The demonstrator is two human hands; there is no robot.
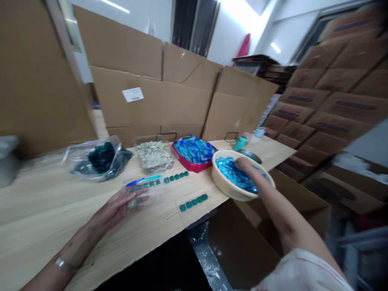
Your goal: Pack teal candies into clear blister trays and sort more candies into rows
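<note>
My left hand [121, 204] lies on the wooden table [45, 218] with its fingers stretched out over a clear plastic packet [145, 188] that holds small green pieces and a blue pen-like item. My right hand [247, 165] reaches into a beige bowl [226, 186] full of blue wrapped pieces; its fingers are buried among them and blurred. A second clear packet [194, 202] with a row of green pieces lies near the table's front edge.
Behind stand a red tray [189, 163] of blue wrapped items, a clear tub [154, 155] of pale candies and a plastic bag [97, 159] of dark green pieces. Large cardboard boxes [151, 93] wall the back; more are stacked at right. An open carton [242, 242] sits below the table edge.
</note>
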